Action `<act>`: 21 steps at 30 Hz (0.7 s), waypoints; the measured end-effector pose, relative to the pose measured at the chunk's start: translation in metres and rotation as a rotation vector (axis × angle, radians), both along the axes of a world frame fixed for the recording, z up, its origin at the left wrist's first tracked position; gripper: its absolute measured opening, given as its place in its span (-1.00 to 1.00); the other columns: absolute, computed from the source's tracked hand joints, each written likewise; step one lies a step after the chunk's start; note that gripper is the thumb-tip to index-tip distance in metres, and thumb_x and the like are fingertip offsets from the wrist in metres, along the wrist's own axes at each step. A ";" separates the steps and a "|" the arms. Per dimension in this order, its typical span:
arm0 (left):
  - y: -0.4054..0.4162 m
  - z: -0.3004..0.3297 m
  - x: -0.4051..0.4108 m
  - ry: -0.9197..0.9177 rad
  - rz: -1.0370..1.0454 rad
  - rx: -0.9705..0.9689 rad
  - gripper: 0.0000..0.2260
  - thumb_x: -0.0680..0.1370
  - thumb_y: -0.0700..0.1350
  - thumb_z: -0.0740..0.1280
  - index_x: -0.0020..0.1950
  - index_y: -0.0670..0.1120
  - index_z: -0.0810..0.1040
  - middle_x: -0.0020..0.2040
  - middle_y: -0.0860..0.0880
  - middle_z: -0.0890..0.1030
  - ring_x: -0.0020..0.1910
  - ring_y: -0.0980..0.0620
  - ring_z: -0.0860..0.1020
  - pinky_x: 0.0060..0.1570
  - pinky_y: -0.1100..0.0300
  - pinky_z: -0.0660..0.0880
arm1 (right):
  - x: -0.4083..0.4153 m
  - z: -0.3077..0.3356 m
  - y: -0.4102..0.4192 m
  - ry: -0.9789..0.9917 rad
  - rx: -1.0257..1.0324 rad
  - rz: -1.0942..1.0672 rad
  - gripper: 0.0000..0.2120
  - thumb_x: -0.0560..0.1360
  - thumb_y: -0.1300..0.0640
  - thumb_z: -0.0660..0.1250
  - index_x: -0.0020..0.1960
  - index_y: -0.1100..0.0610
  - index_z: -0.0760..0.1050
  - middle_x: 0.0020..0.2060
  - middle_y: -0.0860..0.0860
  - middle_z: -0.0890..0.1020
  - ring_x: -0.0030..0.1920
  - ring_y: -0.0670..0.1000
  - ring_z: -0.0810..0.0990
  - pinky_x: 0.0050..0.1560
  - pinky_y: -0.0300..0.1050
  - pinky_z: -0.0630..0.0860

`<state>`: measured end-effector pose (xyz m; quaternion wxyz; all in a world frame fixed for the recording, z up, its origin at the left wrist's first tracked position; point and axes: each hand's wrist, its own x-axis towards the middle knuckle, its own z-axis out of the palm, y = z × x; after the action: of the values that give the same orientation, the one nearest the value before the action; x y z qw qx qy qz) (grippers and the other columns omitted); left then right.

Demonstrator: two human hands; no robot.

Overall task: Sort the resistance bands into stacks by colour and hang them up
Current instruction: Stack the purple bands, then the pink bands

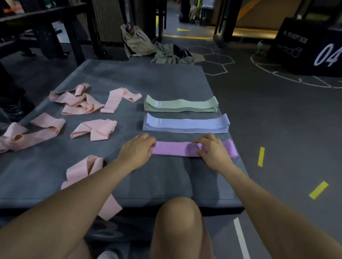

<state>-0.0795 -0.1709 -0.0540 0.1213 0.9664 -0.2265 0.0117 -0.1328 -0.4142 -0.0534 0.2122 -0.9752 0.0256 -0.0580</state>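
Partly hidden purple band (175,148): left hand (136,150), right hand (214,150) grips clamp ends.

- One view only, head-worn, wide-angle; nothing to compare for overlap.
- Looks forward and down from above the person's lap; bare knee (178,223) at the bottom edge, both forearms running up from the lower corners.
- Close range: left hand (137,150) and right hand (214,150) sit just below frame centre.
- Grey surface (148,79) fills the middle, its near edge just above the knee, its far edge in the upper third.
- Beyond it the view reaches across the floor (284,118) to a black box (311,47) at upper right and a dim doorway at top centre.
- Straight lines bow toward the edges, strongest at the left side and the bottom corners.
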 end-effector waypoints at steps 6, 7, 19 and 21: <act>-0.033 0.018 -0.007 -0.067 0.075 0.091 -0.81 0.55 -0.18 0.18 0.13 -0.06 0.49 0.16 -0.05 0.45 0.22 -0.06 0.40 0.05 0.06 0.40 | -0.006 -0.002 -0.022 0.003 -0.051 -0.077 -0.72 0.51 0.21 0.27 0.20 0.13 0.54 0.16 0.11 0.50 0.18 0.18 0.42 0.20 -0.05 0.34; -0.042 0.020 -0.011 -0.089 0.049 0.061 -0.80 0.55 -0.17 0.19 0.14 -0.05 0.49 0.17 -0.03 0.44 0.24 -0.05 0.39 0.06 0.07 0.38 | -0.007 -0.002 -0.023 -0.011 -0.050 -0.081 -0.72 0.51 0.21 0.26 0.21 0.14 0.54 0.15 0.12 0.50 0.18 0.18 0.41 0.20 -0.05 0.34; -0.088 0.007 -0.016 0.062 -0.167 -0.071 -0.66 0.52 -0.11 0.33 0.30 -0.05 0.43 0.27 0.01 0.44 0.27 -0.03 0.40 0.18 0.13 0.38 | -0.017 -0.003 -0.057 -0.021 -0.179 -0.065 -0.72 0.56 0.16 0.20 0.25 0.13 0.50 0.18 0.06 0.47 0.17 0.09 0.36 0.13 -0.05 0.40; -0.087 0.005 -0.014 0.074 -0.154 -0.071 -0.69 0.52 -0.11 0.34 0.26 -0.05 0.45 0.24 0.01 0.46 0.25 -0.02 0.41 0.18 0.11 0.40 | -0.015 -0.003 -0.058 -0.025 -0.169 -0.060 -0.72 0.57 0.15 0.21 0.26 0.13 0.49 0.19 0.04 0.46 0.19 0.07 0.35 0.11 -0.08 0.39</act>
<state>-0.0935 -0.2578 -0.0488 0.1645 0.9409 -0.2948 -0.0252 -0.1481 -0.4727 -0.0563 0.1277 -0.9876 0.0470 -0.0784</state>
